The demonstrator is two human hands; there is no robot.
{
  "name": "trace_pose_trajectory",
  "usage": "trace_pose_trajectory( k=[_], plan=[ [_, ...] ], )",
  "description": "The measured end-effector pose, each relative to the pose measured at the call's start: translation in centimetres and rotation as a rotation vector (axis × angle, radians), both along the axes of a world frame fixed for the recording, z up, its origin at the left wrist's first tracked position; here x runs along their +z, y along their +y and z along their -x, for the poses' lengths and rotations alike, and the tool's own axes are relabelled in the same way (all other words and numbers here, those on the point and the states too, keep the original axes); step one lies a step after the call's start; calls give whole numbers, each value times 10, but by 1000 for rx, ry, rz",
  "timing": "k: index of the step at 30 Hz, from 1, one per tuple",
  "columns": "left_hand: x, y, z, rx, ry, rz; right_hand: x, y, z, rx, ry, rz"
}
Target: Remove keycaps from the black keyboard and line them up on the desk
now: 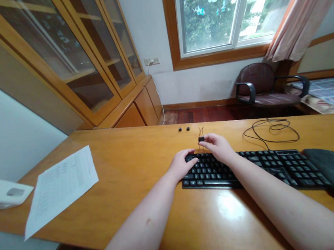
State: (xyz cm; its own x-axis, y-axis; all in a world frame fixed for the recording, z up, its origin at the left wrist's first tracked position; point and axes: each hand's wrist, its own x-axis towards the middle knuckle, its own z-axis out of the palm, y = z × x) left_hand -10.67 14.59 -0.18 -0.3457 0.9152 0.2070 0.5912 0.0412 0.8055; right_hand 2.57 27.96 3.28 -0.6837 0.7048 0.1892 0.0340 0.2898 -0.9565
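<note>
A black keyboard (216, 171) lies across the desk in front of me. My left hand (180, 164) grips its upper left corner, thumb on the keys and fingers at the back edge. Just above the keyboard's far edge, my right hand (217, 145) pinches a wire keycap puller (201, 139). It has a small black body with thin wire prongs. Whether the puller's lower wires touch a key, I cannot tell. Behind the keyboard, two small black keycaps (180, 129) sit side by side near the desk's far edge.
The keyboard's cable (270, 130) lies coiled at the back right. A dark mouse pad (332, 167) adjoins the keyboard's right end. Printed paper sheets (62, 183) and a white object with cut-outs (5, 191) are on the left. An office chair (258, 83) stands beyond the desk.
</note>
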Motion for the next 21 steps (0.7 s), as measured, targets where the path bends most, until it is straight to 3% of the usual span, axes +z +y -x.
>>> trace_pose_trajectory(
  k=[7, 14, 21],
  plan=[
    [1, -1, 2, -13, -22, 2, -12, 0, -1, -13, -22, 32],
    [-3, 0, 4, -27, -4, -28, -13, -6, 3, 13, -29, 105],
    [-4, 1, 4, -24, 1, -13, -10, -8, 1, 27, -121, -12]
  ],
)
